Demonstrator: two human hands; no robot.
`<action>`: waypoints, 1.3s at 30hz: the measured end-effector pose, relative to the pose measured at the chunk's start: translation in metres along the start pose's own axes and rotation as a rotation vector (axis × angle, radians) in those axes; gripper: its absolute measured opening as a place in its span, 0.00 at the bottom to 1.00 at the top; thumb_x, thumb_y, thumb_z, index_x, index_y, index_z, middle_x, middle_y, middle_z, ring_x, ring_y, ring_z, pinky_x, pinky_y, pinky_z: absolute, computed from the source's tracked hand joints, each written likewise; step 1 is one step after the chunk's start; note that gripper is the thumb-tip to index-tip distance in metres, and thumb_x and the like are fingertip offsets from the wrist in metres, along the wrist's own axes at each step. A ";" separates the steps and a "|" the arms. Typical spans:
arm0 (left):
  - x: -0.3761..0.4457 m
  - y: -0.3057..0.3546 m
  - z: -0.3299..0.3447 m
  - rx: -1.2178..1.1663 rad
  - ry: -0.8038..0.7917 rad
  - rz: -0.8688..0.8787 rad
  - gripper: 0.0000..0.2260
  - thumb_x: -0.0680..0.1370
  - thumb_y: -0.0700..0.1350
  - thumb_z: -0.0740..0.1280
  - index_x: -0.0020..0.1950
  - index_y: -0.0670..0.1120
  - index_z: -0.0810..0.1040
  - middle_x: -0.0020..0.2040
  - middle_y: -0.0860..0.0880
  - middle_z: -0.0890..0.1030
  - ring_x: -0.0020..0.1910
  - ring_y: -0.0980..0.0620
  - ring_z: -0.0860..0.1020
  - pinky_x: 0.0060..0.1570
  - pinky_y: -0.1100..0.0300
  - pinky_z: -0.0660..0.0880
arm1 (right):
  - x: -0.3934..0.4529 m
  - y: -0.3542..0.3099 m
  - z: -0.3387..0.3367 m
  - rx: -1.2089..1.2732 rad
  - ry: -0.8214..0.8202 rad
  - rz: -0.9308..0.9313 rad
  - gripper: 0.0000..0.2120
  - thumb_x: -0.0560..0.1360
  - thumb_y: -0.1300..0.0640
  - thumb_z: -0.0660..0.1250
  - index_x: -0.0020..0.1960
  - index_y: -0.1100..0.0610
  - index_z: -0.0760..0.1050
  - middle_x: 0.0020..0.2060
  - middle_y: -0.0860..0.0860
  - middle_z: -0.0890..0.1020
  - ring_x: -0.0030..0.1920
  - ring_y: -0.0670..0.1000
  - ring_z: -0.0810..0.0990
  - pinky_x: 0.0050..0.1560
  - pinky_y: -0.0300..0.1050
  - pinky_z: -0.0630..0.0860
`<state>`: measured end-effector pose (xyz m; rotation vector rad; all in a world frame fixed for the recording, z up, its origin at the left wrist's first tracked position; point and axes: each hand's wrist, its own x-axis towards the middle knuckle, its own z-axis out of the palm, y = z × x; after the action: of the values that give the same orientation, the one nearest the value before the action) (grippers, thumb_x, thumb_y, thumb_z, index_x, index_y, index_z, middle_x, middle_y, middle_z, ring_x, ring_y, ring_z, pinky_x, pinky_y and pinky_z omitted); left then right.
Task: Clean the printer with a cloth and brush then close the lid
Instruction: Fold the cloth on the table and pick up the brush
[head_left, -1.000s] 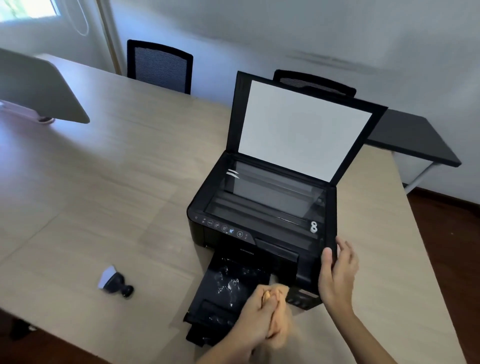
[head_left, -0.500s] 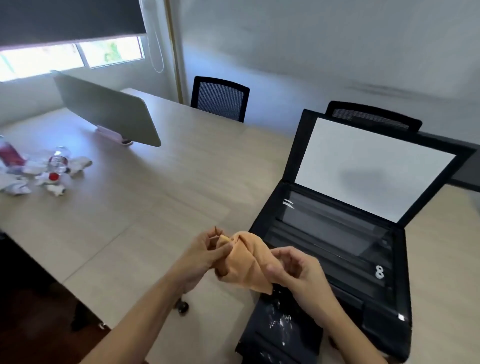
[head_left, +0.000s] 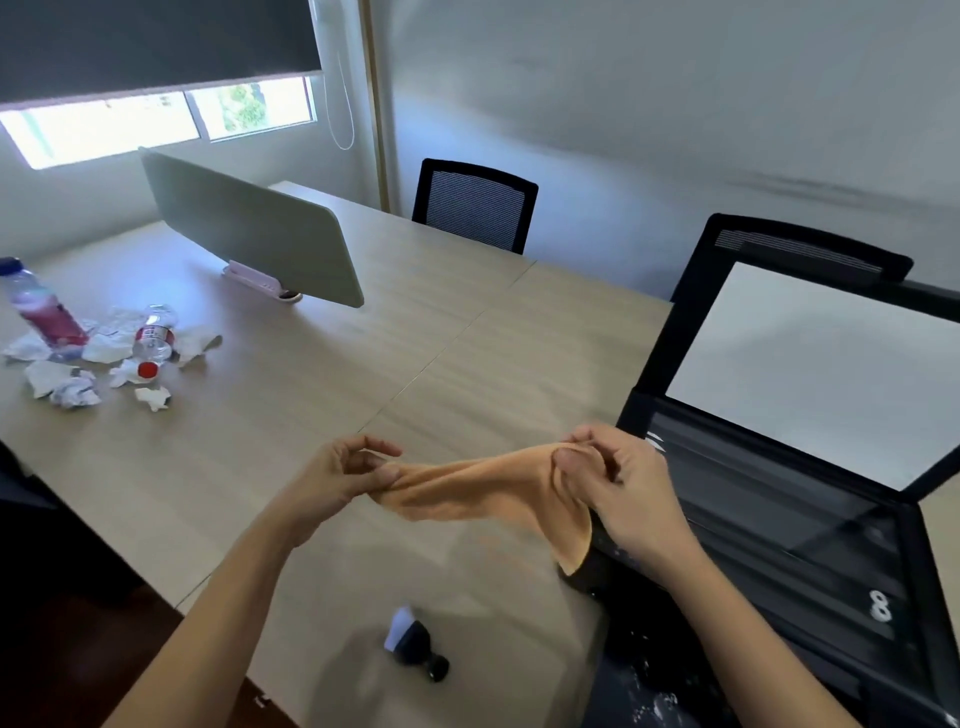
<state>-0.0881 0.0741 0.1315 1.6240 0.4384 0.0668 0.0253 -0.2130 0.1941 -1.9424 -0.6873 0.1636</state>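
Note:
An orange cloth (head_left: 488, 486) is stretched in the air between my hands, just left of the printer. My left hand (head_left: 343, 480) pinches its left end and my right hand (head_left: 618, 483) grips its right end. The black printer (head_left: 779, 530) stands on the wooden table at the right, its lid (head_left: 810, 374) raised with the white underside facing me and the scanner glass exposed. A small black brush with white bristles (head_left: 413, 642) lies on the table below my hands. White specks dot the printer's front tray (head_left: 649, 691).
The wooden table (head_left: 415, 353) carries a grey divider panel (head_left: 249, 228) at the back left. Plastic bottles and crumpled tissues (head_left: 104, 353) lie at the far left. Two black chairs (head_left: 475, 205) stand behind the table near the wall.
My view has swung left. The bunched cloth has been pulled out flat between my hands, which moved apart. A second ago my right hand rested on the printer's front corner.

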 end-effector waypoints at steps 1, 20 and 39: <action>0.005 0.000 -0.008 0.095 -0.046 -0.017 0.12 0.70 0.36 0.73 0.51 0.48 0.80 0.40 0.46 0.82 0.39 0.53 0.80 0.47 0.58 0.75 | 0.007 -0.007 0.006 -0.027 -0.037 -0.030 0.05 0.72 0.59 0.70 0.41 0.50 0.79 0.34 0.44 0.82 0.35 0.42 0.77 0.38 0.34 0.72; 0.068 -0.004 -0.057 -0.400 -0.108 0.130 0.20 0.67 0.40 0.75 0.58 0.45 0.81 0.54 0.50 0.84 0.54 0.58 0.80 0.53 0.68 0.77 | 0.071 0.002 0.040 -0.559 -0.202 -0.005 0.11 0.68 0.58 0.75 0.50 0.55 0.82 0.36 0.48 0.80 0.40 0.49 0.77 0.39 0.32 0.65; 0.064 -0.153 -0.047 0.155 -0.049 -0.232 0.26 0.69 0.21 0.60 0.61 0.43 0.76 0.50 0.47 0.79 0.48 0.51 0.76 0.38 0.74 0.75 | 0.010 0.148 0.153 -0.726 -0.507 0.560 0.15 0.74 0.58 0.64 0.60 0.57 0.69 0.57 0.56 0.77 0.58 0.58 0.76 0.56 0.49 0.74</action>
<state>-0.0797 0.1445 -0.0260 1.7114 0.6032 -0.1848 0.0304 -0.1334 -0.0035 -2.8073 -0.5368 0.8764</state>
